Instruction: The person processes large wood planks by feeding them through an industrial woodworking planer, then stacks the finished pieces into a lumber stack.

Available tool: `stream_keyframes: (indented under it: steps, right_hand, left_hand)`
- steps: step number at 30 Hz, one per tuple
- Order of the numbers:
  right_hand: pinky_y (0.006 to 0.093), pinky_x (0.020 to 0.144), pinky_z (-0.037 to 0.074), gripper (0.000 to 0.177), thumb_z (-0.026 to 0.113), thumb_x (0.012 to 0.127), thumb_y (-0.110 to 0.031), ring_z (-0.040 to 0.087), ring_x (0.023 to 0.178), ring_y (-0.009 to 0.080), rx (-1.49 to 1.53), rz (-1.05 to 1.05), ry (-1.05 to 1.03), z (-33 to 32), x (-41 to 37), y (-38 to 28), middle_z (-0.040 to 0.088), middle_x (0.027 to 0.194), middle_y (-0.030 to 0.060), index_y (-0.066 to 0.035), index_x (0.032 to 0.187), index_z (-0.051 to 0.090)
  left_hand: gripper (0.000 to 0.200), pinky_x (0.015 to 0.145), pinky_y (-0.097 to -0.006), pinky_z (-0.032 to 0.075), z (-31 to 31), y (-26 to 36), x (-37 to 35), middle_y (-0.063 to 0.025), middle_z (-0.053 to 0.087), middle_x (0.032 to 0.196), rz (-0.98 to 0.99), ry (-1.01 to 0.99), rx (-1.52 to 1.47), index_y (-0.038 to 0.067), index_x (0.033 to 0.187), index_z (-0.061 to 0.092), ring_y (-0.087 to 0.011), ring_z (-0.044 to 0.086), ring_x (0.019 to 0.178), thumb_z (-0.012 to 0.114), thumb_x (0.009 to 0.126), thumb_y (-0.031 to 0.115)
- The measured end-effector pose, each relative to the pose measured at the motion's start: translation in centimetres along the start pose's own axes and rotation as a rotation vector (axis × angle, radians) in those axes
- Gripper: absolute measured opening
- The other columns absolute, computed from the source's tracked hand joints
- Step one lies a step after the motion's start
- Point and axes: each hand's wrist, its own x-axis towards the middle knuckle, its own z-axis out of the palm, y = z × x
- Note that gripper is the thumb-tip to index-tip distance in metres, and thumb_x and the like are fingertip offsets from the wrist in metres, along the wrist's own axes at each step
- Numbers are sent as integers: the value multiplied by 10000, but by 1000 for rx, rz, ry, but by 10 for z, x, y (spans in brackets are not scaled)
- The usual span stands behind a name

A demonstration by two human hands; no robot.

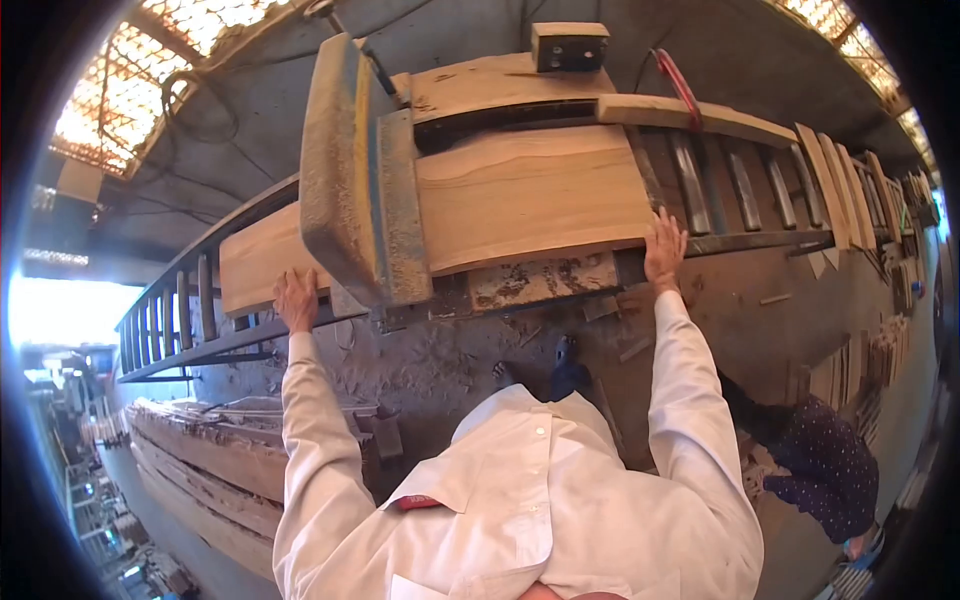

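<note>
Because the plank [530,195] could skew under the guard [355,170], I see open palms bracing its edge; left hand [296,298] eight o'clock; right hand [665,250] three.

I see a pale, smooth, matt wood plank [530,195], a dull, dusty painted metal guard [345,170], shiny steel rollers [690,180] and white cloth sleeves [310,420].
</note>
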Motion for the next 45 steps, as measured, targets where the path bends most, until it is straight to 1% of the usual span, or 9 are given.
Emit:
stream_keyframes:
  steps: [6,9,18,30,35,38,40,42,45]
  right_hand:
    - [512,1256,85,533,339,1072,-451,301,1509,270,-97,-59,19,5,1,8,380,1625,21,-170,1500,487]
    - [511,1257,84,552,326,1074,-476,299,1509,278,-51,-54,-1,-5,1,4,380,1623,33,-164,1499,486]
    - [488,1265,61,621,268,1067,-561,270,1519,281,33,-3,-47,-20,0,-12,355,1633,48,-166,1493,487]
    - [488,1267,67,535,335,1057,-447,270,1517,271,14,46,-35,-15,0,-15,343,1638,44,-164,1484,489]
    - [487,1239,145,514,396,1039,-418,350,1475,289,-53,-39,34,-3,1,0,424,1590,65,-144,1456,520]
    - [501,1217,173,508,394,1046,-423,392,1450,312,86,-58,10,-3,4,6,492,1540,84,-135,1433,552]
    - [512,1229,134,517,374,1053,-433,351,1482,290,52,-33,2,-8,4,-6,442,1584,59,-177,1482,508]
    - [507,1244,88,527,347,1064,-448,309,1505,266,50,-15,-27,-5,8,-6,394,1618,22,-210,1518,468]
    - [499,1258,46,542,300,1075,-472,265,1527,247,22,2,-53,-1,2,-7,344,1647,-12,-240,1549,425]
  left_hand:
    - [782,1073,-551,406,49,-85,54,-260,591,1350,-117,-175,90,21,1354,589,-438,527,1281,431,974,685]
    - [945,1251,-532,102,73,-104,58,-247,273,1636,-201,-213,250,5,1576,295,-415,166,1543,278,990,746]
    - [961,1258,-537,64,54,-85,46,-239,160,1673,-375,-237,62,43,1614,195,-434,88,1551,276,982,762]
    - [979,1255,-534,-15,72,-102,51,-270,158,1662,-246,-227,60,-68,1582,175,-429,24,1557,290,1007,716]
    - [891,1223,-612,-24,84,-117,57,-253,192,1659,-64,-445,333,-2,1579,296,-437,68,1547,320,1015,688]
    - [730,1198,-669,51,129,-155,57,-278,331,1587,13,-139,331,102,1495,478,-478,215,1497,373,1017,644]
    - [735,1202,-679,21,75,-105,50,-287,288,1605,-141,-271,371,102,1548,381,-489,146,1521,362,1027,621]
    - [825,1202,-685,49,98,-125,51,-267,185,1655,-81,-257,243,107,1602,272,-465,47,1549,345,1009,675]
    - [931,1199,-684,102,90,-114,49,-231,62,1692,-357,-153,-82,106,1634,154,-447,-43,1558,328,977,743]
